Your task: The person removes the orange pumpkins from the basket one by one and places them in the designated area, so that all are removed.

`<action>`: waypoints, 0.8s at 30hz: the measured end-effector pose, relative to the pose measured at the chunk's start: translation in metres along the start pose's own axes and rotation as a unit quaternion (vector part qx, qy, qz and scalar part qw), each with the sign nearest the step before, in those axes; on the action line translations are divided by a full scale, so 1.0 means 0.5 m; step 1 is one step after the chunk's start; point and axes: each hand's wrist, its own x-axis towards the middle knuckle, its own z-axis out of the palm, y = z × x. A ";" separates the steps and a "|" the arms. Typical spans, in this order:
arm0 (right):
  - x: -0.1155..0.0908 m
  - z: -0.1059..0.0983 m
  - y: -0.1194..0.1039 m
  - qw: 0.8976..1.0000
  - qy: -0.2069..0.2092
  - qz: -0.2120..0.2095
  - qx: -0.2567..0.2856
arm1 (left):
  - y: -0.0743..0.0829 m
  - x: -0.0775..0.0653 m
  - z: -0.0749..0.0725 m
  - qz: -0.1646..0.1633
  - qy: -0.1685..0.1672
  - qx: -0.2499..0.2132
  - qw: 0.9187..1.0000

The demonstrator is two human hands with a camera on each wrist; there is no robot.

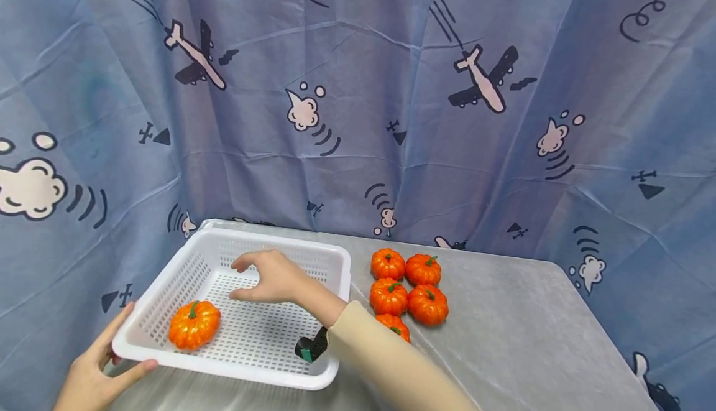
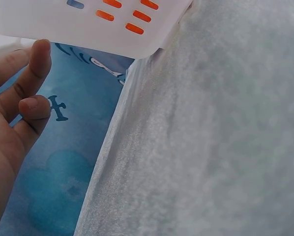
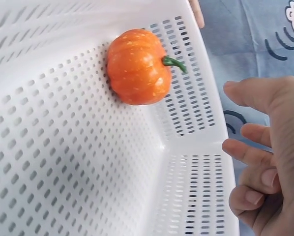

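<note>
A white perforated plastic basket (image 1: 313, 377) stands at the left of the table. Inside it, near the front left corner, lies a small orange pumpkin (image 1: 194, 325) with a green stem. My left hand (image 1: 92, 370) holds that corner from outside, thumb at the front rim and fingers along the left rim. In the left wrist view its other fingers (image 2: 41, 56) bend just below the rim. Over the basket's inside, right of the pumpkin, my right hand (image 1: 274, 278) hovers with thumb and fingers apart and nothing between them.
Several more small orange pumpkins (image 1: 389, 296) sit grouped on the grey-covered table (image 1: 520, 330), right of the basket; my right sleeve (image 1: 391, 361) partly covers the nearest. A black device (image 1: 311, 345) is at the right wrist. A blue patterned curtain (image 1: 347, 199) hangs behind.
</note>
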 end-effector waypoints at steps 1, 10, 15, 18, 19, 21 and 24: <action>0.004 0.004 0.000 1.000 -0.002 0.003 -0.001 | 0.000 0.000 0.000 0.001 0.002 0.000 1.000; 0.035 0.028 -0.012 1.000 0.002 0.012 0.008 | -0.002 -0.005 0.002 0.045 0.025 -0.014 0.999; 0.051 0.043 -0.023 1.000 0.008 0.012 0.027 | -0.003 -0.007 -0.002 0.044 0.026 -0.019 0.999; 0.060 0.057 -0.027 0.999 0.006 0.020 0.037 | -0.002 -0.008 -0.001 0.042 0.024 -0.022 0.999; 0.061 0.062 -0.028 0.999 0.005 0.025 0.040 | -0.001 -0.008 -0.001 0.047 0.024 -0.024 0.998; 0.064 0.071 -0.028 0.998 0.000 0.039 0.049 | 0.001 -0.007 0.002 0.054 0.023 -0.028 0.998; 0.067 0.082 -0.025 0.996 -0.013 0.061 0.067 | 0.002 -0.007 0.004 0.056 0.022 -0.030 0.998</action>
